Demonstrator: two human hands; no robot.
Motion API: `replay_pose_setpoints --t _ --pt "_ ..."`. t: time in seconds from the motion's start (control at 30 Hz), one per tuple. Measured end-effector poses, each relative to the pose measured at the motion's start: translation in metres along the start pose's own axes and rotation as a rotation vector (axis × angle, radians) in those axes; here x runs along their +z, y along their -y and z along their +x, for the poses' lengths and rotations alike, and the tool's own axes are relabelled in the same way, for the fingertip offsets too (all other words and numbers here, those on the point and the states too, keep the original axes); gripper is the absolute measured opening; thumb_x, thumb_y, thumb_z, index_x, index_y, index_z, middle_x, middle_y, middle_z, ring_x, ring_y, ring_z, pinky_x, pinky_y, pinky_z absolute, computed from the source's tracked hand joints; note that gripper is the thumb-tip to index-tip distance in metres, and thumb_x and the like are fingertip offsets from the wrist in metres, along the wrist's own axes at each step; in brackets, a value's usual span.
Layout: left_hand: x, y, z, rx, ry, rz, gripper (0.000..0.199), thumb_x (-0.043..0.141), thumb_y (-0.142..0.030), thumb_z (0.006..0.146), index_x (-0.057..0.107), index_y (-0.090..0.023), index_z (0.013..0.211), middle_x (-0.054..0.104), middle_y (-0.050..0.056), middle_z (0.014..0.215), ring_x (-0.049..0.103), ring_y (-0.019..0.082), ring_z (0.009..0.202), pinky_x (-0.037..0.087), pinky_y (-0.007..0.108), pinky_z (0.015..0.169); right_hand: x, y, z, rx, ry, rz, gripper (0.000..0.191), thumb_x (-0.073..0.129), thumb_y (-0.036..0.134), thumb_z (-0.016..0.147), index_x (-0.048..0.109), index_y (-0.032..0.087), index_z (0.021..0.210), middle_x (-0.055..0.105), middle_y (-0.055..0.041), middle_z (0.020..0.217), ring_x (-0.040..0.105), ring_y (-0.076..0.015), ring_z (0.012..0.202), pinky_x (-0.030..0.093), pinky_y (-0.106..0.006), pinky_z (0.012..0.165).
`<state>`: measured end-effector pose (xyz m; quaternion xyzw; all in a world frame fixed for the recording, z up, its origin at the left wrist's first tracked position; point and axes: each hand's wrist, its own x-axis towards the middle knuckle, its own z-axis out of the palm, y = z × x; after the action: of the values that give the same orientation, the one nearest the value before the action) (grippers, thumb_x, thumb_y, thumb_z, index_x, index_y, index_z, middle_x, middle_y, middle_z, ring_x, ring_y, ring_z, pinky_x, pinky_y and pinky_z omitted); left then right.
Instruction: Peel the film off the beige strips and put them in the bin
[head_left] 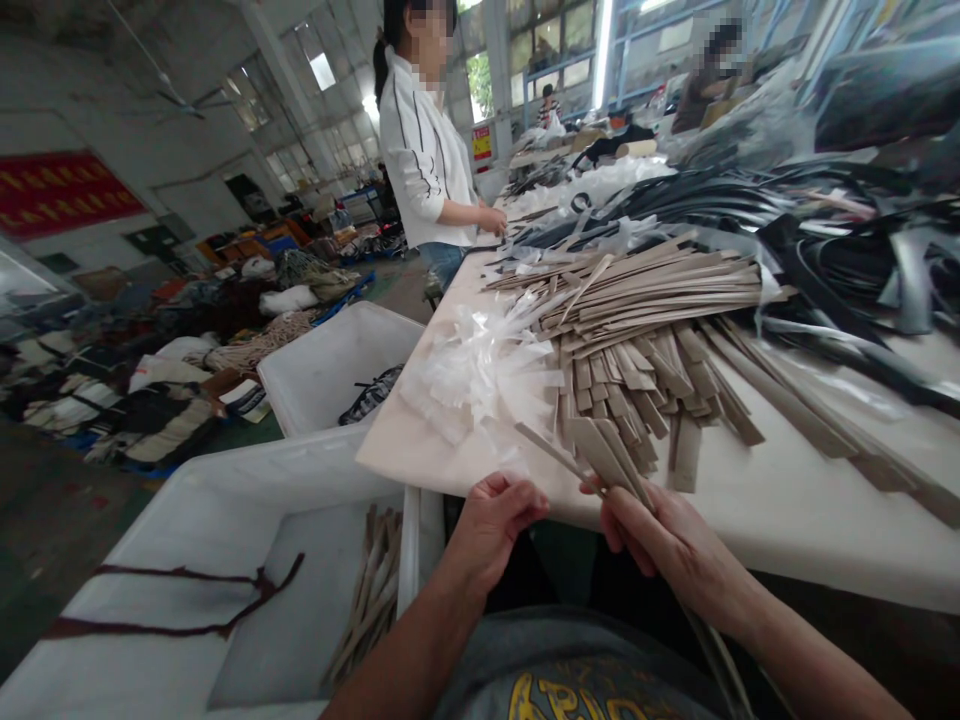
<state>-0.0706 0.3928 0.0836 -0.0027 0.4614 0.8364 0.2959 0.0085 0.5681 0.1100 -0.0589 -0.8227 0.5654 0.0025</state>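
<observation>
Perhaps risks dropping strips (609, 448) below right hand (669, 535), clamped on them, if loosened; pinches left hand (491, 525) together, cannot tell on what.

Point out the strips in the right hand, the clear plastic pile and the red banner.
Held strips (606, 455), head view: flat face near the upper ends.
Clear plastic pile (484, 365), head view: crumpled middle.
Red banner (66, 193), head view: middle of its face.

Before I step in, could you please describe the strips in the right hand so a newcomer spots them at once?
By the near edge of the pale table, look for the person's right hand. The tan strips rise from it and trail below; unlike the similar pile beyond, they are held.
</observation>
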Motion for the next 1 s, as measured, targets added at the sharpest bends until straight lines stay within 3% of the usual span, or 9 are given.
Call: replay_pose_setpoints --t 0.13,0.23,0.37,0.47,0.53,0.87,1.0 --pt "0.010 -0.008 0.015 0.012 -0.137 -0.286 0.034 0.090 -0.031 0.054 0.064 -0.015 0.070 0.069 -0.001 0.071 0.063 0.009 0.061 0.053 0.024 0.067 -0.005 -0.020 -0.019 0.130 -0.026 0.095 0.052 0.049 0.065 0.083 0.054 0.019 0.062 0.045 0.0027 0.050 0.040 -0.0107 0.041 0.034 -0.022 0.038" --pt "0.018 -0.013 0.021 -0.015 -0.186 -0.353 0.038 0.090 -0.033 0.052 0.065 -0.016 0.074 0.072 0.002 0.078 0.068 0.014 0.069 0.054 0.027 0.068 -0.007 -0.030 -0.034 0.162 -0.135 0.098 0.047 0.059 0.063 0.076 0.055 0.020 0.058 0.049 0.0010 0.049 0.042 -0.0122 0.041 0.035 -0.022 0.036" --pt "0.027 -0.013 0.021 0.005 -0.143 -0.327 0.034 0.088 -0.034 0.057 0.066 -0.015 0.073 0.073 0.003 0.081 0.069 0.016 0.074 0.054 0.027 0.072 -0.010 -0.040 -0.046 -0.035 -0.286 -0.125 0.031 0.058 0.050 0.082 0.064 0.024 0.065 0.057 0.0005 0.051 0.054 -0.0166 0.046 0.044 -0.024 0.044" --pt "0.033 -0.008 0.019 0.035 -0.109 -0.314 0.031 0.087 -0.034 0.059 0.067 -0.015 0.074 0.074 0.003 0.081 0.070 0.015 0.075 0.054 0.025 0.070 -0.011 -0.047 -0.046 -0.254 -0.312 -0.322 0.015 0.059 0.037 0.081 0.069 0.028 0.087 0.071 -0.0002 0.073 0.067 -0.0217 0.063 0.051 -0.025 0.055" --pt "0.035 -0.004 0.018 0.043 -0.094 -0.318 0.029 0.086 -0.033 0.061 0.068 -0.016 0.074 0.074 0.003 0.081 0.070 0.015 0.075 0.054 0.024 0.070 -0.010 -0.049 -0.043 -0.329 -0.340 -0.423 0.017 0.057 0.030 0.081 0.067 0.029 0.094 0.074 -0.0005 0.084 0.070 -0.0229 0.071 0.053 -0.025 0.059" --pt "0.033 0.009 0.021 0.072 -0.059 -0.285 0.023 0.082 -0.031 0.068 0.068 -0.014 0.075 0.072 0.001 0.076 0.067 0.010 0.067 0.053 0.019 0.063 -0.010 -0.042 -0.036 -0.498 -0.404 -0.672 0.018 0.048 0.021 0.082 0.061 0.023 0.094 0.073 -0.0046 0.080 0.070 -0.0214 0.063 0.052 -0.026 0.054" --pt "0.032 0.009 0.020 0.069 -0.108 -0.291 0.025 0.084 -0.031 0.065 0.068 -0.015 0.076 0.073 0.001 0.077 0.068 0.011 0.067 0.054 0.021 0.064 -0.012 -0.045 -0.037 -0.534 -0.427 -0.686 0.021 0.046 0.019 0.082 0.060 0.022 0.098 0.073 -0.0041 0.081 0.070 -0.0201 0.063 0.052 -0.024 0.055"
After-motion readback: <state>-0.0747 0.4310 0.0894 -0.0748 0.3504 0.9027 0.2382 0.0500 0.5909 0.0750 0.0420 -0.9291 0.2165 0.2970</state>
